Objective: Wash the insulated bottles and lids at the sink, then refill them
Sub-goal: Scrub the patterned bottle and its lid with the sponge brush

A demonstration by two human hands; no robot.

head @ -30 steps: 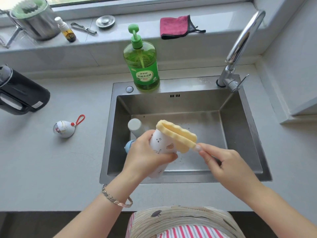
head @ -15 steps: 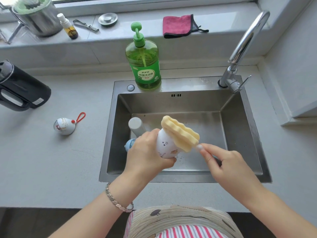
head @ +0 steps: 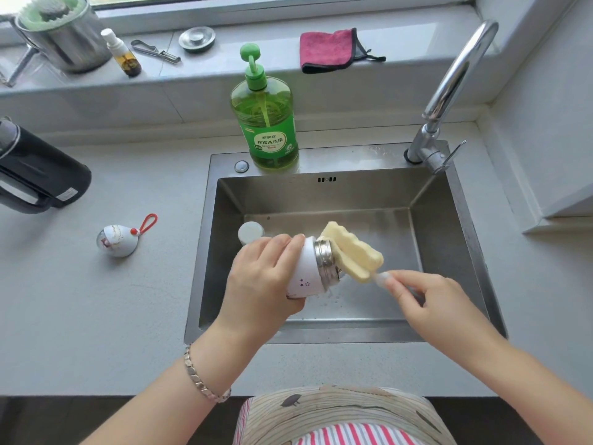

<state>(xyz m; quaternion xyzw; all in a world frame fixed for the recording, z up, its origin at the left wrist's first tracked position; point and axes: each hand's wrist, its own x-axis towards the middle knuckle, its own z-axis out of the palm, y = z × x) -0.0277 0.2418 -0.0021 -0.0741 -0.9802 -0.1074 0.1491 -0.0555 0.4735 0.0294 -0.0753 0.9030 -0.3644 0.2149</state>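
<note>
The left hand (head: 260,277) wrapped its fingers round the white insulated bottle (head: 303,273). Its body was rigid and probably wet and slippery, so mid-body seemed the safest hold. The right hand (head: 430,300) pinched the handle of the soft sponge brush (head: 351,252).

Windowsill: a pale grey stone windowsill (head: 224,70) is running along the back.
Pot: a shiny steel pot (head: 69,46) is sitting at the sill's far left, topped by a green ridged piece (head: 35,17).
Spray bottle: a small clear spray bottle of amber liquid (head: 123,54) is standing just right of the pot.
Tool: a slim metal hand tool (head: 155,51) is lying flat beside it.
Disc: a round metal disc (head: 196,39) is lying further right.
Cloth: a pink cloth with black edging (head: 327,49) is lying folded on the sill.
Soap: a green transparent pump bottle (head: 264,123) is standing upright below the sill.
Kettle: a black kettle (head: 35,175) is sitting on the grey countertop (head: 96,300), partly out of frame.
</note>
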